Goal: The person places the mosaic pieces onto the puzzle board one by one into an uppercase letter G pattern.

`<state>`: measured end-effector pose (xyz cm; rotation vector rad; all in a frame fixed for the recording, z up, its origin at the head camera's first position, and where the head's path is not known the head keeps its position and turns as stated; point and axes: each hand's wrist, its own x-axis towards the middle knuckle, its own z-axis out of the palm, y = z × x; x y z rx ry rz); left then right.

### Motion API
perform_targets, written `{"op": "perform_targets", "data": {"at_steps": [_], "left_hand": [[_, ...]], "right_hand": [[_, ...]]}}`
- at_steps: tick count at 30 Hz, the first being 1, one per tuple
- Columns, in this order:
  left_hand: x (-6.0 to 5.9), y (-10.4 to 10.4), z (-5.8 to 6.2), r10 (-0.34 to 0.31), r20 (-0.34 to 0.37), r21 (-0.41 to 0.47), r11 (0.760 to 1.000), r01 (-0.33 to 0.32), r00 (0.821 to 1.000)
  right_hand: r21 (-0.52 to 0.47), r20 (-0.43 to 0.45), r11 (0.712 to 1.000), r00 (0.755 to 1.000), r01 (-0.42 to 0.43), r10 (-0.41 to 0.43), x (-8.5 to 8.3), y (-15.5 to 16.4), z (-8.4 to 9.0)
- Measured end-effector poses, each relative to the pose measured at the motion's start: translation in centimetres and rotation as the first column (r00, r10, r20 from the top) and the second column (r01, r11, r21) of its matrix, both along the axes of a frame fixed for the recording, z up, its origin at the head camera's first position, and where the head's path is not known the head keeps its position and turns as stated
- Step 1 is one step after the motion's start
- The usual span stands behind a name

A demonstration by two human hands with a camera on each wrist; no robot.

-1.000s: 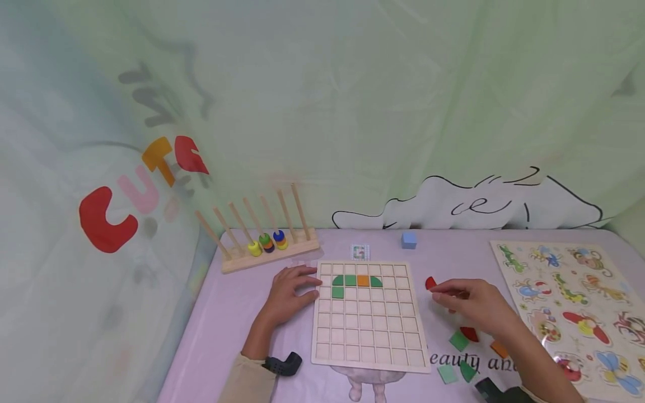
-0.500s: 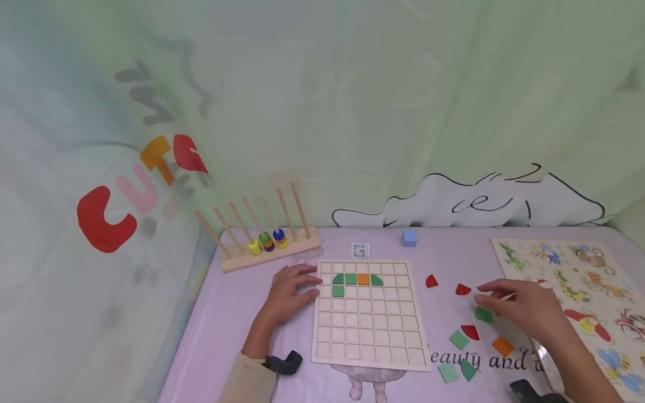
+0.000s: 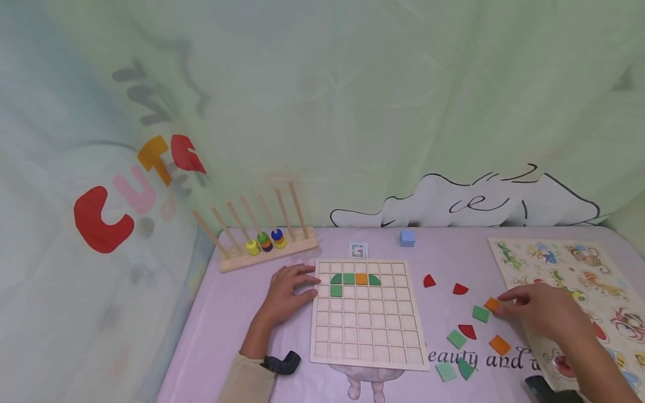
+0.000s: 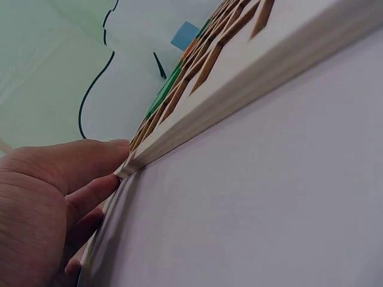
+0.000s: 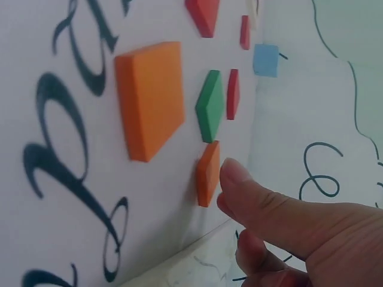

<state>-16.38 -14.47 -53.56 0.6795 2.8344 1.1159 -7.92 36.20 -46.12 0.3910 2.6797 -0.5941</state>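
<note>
The left hand [image 3: 288, 291] rests its thumb and fingertips, spread apart, against the left edge of a wooden grid board [image 3: 370, 338]. In the left wrist view, the thumb [image 4: 90, 161] meets the board's corner. On the board, a green quarter-round tile [image 3: 336, 278], a green square, an orange square [image 3: 361, 279] and another green quarter-round form a row, with a green square [image 3: 336, 290] below. The right hand [image 3: 549, 313] is at an orange square tile [image 3: 491, 304] lying on the table. In the right wrist view, its thumb and a finger are right beside that tile [image 5: 208, 174], without a visible grip.
Loose red quarter-rounds [image 3: 460, 289], green tiles [image 3: 457, 338] and another orange square [image 3: 500, 345] lie right of the board. Behind stand a pegged bead rack [image 3: 267, 254], a small patterned card [image 3: 358, 250] and a blue cube [image 3: 407, 238]. An animal puzzle board [image 3: 509, 274] lies far right.
The right hand has moved right, from a red quarter-round beside the board to the orange square, uncovering several loose tiles. The left hand stays at the board's edge.
</note>
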Motion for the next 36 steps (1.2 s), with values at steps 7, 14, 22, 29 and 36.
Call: {"op": "perform_targets", "data": {"at_steps": [7, 14, 22, 29, 36], "left_hand": [[-0.2, -0.1, 0.0, -0.009, -0.014, -0.005, 1.0, 0.009, 1.0], [-0.2, 0.0, 0.1, -0.009, -0.026, -0.007, 1.0, 0.009, 1.0], [-0.1, 0.0, 0.1, -0.005, -0.008, -0.01, 1.0, 0.005, 1.0], [0.0, 0.0, 0.3, -0.002, -0.004, -0.003, 1.0, 0.002, 1.0], [0.2, 0.1, 0.6, -0.007, 0.005, 0.006, 1.0, 0.007, 1.0]], "right_hand": [[0.008, 0.036, 1.0, 0.999, 0.022, -0.023, -0.5, -0.1, -0.7], [0.007, -0.003, 0.999, 0.999, -0.054, 0.054, -1.1, -0.6, -0.3], [-0.007, 0.02, 0.998, 0.998, -0.059, 0.059, -1.4, -0.7, -0.5], [-0.021, 0.009, 0.999, 0.999, -0.046, 0.046, -1.6, -0.6, -1.0], [-0.022, -0.015, 0.999, 0.999, -0.045, 0.044, -2.1, -1.7, -1.4]]}}
